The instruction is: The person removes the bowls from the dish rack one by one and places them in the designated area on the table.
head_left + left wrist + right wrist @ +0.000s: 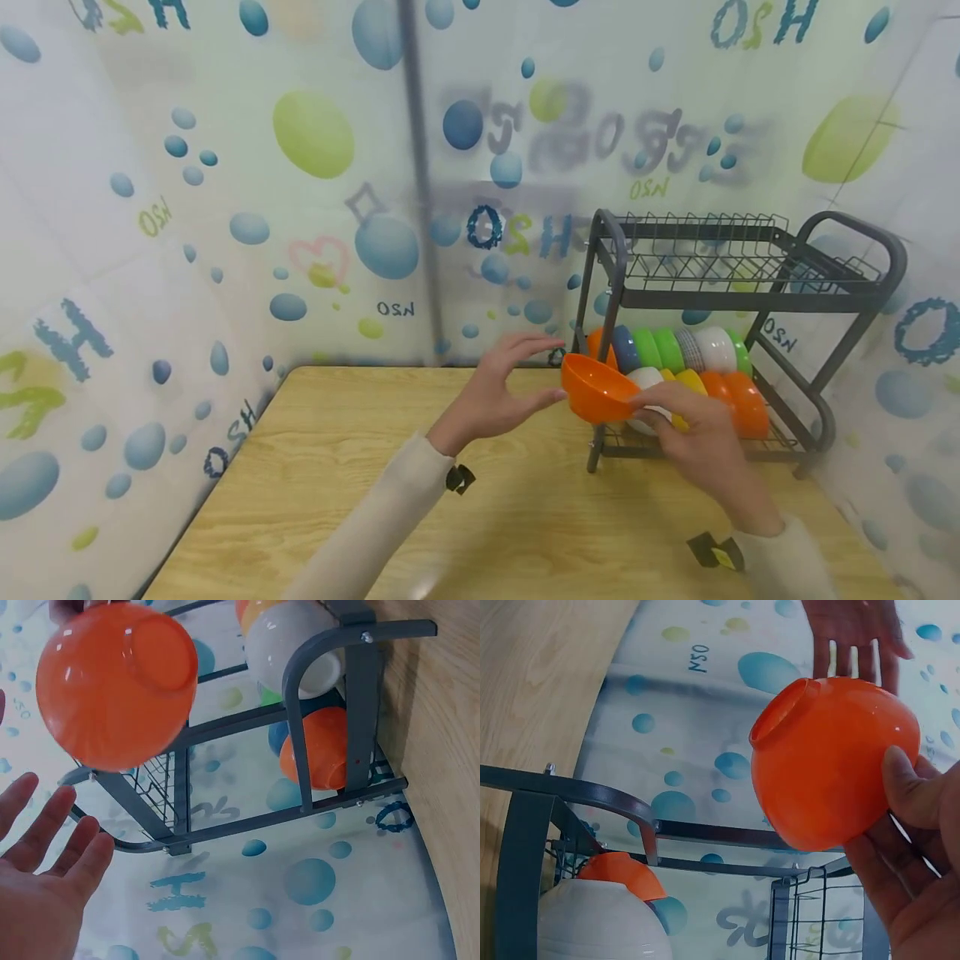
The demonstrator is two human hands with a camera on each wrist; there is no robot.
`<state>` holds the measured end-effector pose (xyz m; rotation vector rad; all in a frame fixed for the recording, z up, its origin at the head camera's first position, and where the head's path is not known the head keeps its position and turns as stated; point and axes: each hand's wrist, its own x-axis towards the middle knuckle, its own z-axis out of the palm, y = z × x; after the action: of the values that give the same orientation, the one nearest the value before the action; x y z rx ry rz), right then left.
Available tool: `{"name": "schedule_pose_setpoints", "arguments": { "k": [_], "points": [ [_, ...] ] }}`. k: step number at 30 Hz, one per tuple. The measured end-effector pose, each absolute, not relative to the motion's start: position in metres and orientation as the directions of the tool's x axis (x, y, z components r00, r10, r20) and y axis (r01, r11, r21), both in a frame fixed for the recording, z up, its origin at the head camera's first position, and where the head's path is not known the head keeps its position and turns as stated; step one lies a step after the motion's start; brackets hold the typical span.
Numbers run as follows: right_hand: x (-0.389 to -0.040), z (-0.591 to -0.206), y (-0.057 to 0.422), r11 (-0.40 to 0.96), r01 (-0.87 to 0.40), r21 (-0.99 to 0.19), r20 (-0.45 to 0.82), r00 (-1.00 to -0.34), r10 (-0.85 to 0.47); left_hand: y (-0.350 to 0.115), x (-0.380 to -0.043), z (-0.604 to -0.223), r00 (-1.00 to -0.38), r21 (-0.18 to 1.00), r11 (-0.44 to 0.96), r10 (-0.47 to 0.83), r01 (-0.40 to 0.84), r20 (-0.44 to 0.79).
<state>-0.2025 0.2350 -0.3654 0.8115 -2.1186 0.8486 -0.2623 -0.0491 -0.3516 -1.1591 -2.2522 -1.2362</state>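
Observation:
An orange bowl [600,390] hangs tilted in front of the left end of a dark metal dish rack [750,300]. My right hand [701,437] pinches its rim, thumb on the outer wall, as the right wrist view shows with the bowl [832,765]. On the bowl's other side my left hand [498,392] reaches toward it with fingers spread. In the left wrist view those fingers [49,832] are apart from the bowl [116,686] and hold nothing. Bowls fill the rack's lower tier in two rows, among them a white bowl [600,919] and an orange bowl [319,746].
The rack's upper tier is a wire basket [697,258]. Its bent side tube [611,250] stands close beside the held bowl. Below lies a wooden table [360,467], with a patterned curtain [337,208] behind it.

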Motion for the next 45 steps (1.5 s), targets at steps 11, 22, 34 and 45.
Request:
{"name": "schedule_pose_setpoints", "arguments": {
  "k": [11, 22, 34, 45],
  "points": [
    [-0.207, -0.367, 0.217, 0.478, -0.855, -0.203, 0.755, -0.447, -0.48, -0.063, -0.236, -0.36, -0.395, 0.283, 0.276, 0.607, 0.918, 0.689],
    [-0.205, -0.372, 0.207, 0.462, -0.881, -0.098, 0.713, -0.386, -0.585, -0.074, -0.221, -0.366, -0.263, 0.043, 0.307, 0.725, 0.951, 0.637],
    [-0.21, -0.379, 0.202, 0.426, -0.901, -0.082, 0.721, -0.349, -0.599, -0.077, -0.22, -0.367, -0.22, 0.004, 0.282, 0.74, 0.959, 0.635],
    [-0.222, -0.375, 0.196, 0.38, -0.917, -0.122, 0.797, -0.319, -0.513, -0.085, -0.232, -0.364, -0.25, 0.037, 0.302, 0.707, 0.953, 0.661]
  ]
}}
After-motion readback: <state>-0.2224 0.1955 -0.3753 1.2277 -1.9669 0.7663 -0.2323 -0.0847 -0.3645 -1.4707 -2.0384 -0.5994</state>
